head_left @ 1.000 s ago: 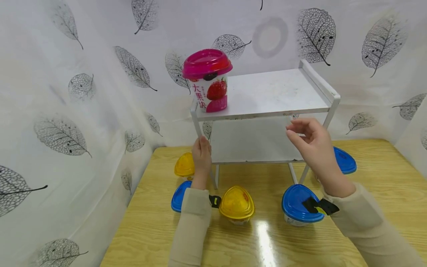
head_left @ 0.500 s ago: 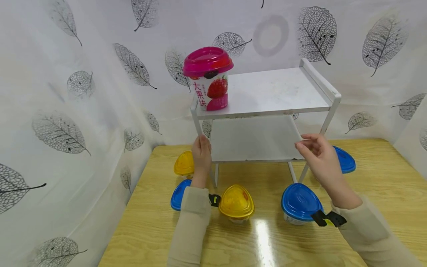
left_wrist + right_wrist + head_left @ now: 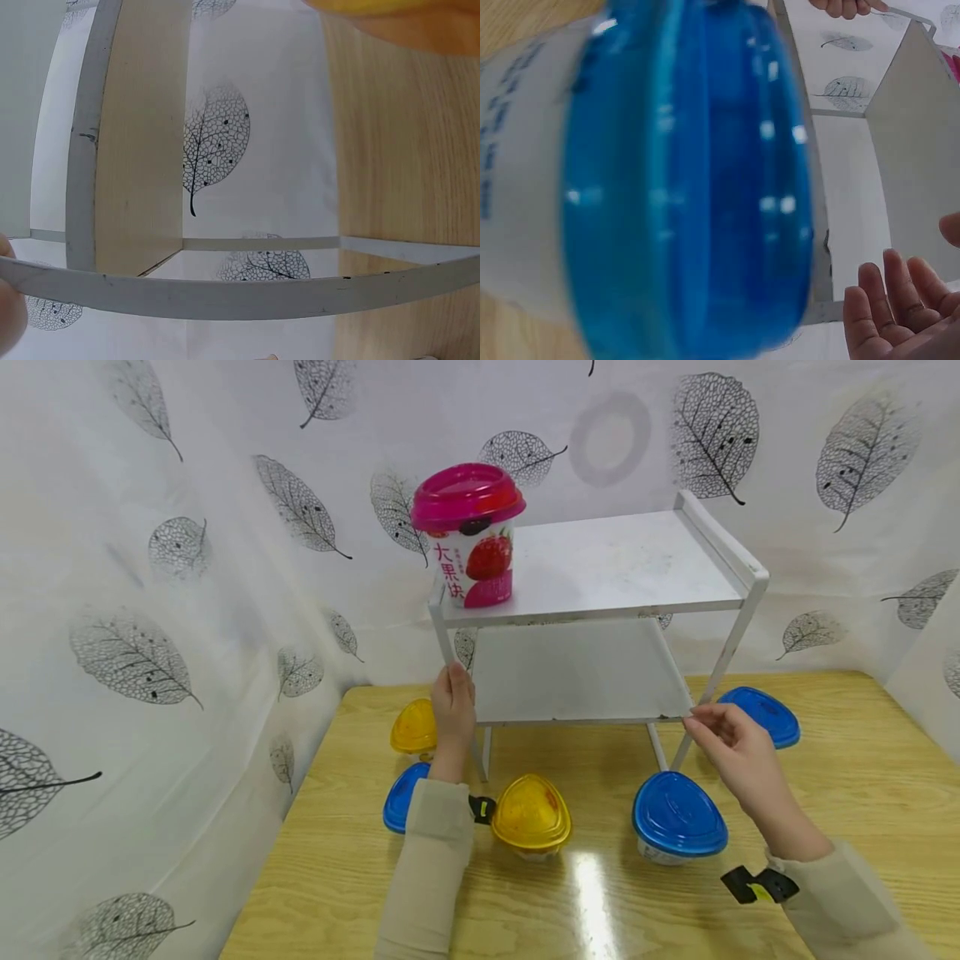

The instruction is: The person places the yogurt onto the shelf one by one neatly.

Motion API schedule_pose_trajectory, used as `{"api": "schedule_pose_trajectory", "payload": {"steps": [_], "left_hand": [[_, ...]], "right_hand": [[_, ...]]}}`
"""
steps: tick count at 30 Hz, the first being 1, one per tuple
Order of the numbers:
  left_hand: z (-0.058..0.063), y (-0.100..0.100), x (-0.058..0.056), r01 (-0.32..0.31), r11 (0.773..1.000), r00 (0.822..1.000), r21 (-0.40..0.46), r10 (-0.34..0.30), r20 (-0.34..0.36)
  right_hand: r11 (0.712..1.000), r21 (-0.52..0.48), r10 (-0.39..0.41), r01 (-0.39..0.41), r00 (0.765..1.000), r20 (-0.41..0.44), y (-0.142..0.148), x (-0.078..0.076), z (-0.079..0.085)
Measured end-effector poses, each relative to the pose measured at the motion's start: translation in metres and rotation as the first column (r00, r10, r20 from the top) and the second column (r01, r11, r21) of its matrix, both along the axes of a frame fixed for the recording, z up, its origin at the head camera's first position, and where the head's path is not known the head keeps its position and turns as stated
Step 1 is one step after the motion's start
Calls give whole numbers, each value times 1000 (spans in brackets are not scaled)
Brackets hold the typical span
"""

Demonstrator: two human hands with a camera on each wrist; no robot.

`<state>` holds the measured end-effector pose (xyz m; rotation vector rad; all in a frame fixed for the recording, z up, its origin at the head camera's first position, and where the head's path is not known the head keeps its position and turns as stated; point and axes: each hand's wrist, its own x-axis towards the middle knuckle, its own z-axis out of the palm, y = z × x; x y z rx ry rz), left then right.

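A two-tier white shelf [image 3: 615, 560] stands on the wooden table. My left hand [image 3: 453, 718] grips its left front leg; the left wrist view shows just a bit of that hand [image 3: 10, 307] beside the rail. My right hand [image 3: 735, 752] is at the right end of the lower tier [image 3: 577, 672], fingertips right at the right leg. Those fingers [image 3: 900, 300] are loosely bent and apart, with nothing between them. A yogurt cup [image 3: 480, 564] with a pink lid sits upright on the top tier's left end. A blue-lidded cup [image 3: 690, 180] fills much of the right wrist view.
On the table in front stand a yellow-lidded cup [image 3: 532, 814] and a blue-lidded cup [image 3: 678, 814]. Another yellow lid [image 3: 415, 727] and a blue lid [image 3: 403, 797] show at the left, and one more blue lid [image 3: 763, 717] behind my right hand. Leaf-patterned curtain [image 3: 225, 610] surrounds the table.
My right hand has come down from below the top tier's right end to the lower tier's right corner. The left hand stays on the leg; shelf and cups have not moved.
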<state>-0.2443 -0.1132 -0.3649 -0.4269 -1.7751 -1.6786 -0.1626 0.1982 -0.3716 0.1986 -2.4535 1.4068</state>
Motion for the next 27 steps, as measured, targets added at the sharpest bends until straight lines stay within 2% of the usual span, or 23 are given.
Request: {"api": "schedule_pose_trajectory", "payload": {"steps": [3, 7, 9, 14, 16, 18, 20, 22, 24, 27], "left_hand": [[3, 1, 2, 15, 1000, 1000, 16, -15, 9], [14, 4, 12, 28, 999, 999, 28, -29, 15], [20, 5, 17, 22, 1000, 1000, 22, -22, 14], [25, 6, 22, 7, 1000, 1000, 14, -8, 27], [25, 6, 22, 6, 1000, 1000, 13, -6, 30], [25, 6, 22, 7, 1000, 1000, 13, -8, 27], [25, 6, 22, 8, 1000, 1000, 11, -8, 19], [25, 6, 23, 9, 1000, 1000, 8, -9, 14], [25, 6, 23, 8, 1000, 1000, 5, -8, 11], [25, 6, 23, 9, 1000, 1000, 15, -10, 26]], "right_hand": [[1000, 20, -9, 9, 1000, 5, 4, 3, -5], [1000, 14, -12, 12, 1000, 18, 15, 2, -18], [1000, -20, -16, 16, 1000, 16, 30, -8, -40], [993, 18, -118, 119, 993, -22, 86, -56, -129], [985, 57, -160, 162, 986, -37, 104, -71, -154], [982, 56, -180, 183, 983, -45, 116, -80, -167], [980, 61, -187, 190, 981, -60, 123, -83, -170], [976, 56, -208, 211, 977, -50, 122, -80, -159], [976, 48, -211, 212, 977, -28, 113, -70, -135], [974, 75, -215, 214, 976, 12, 89, -48, -83]]}}
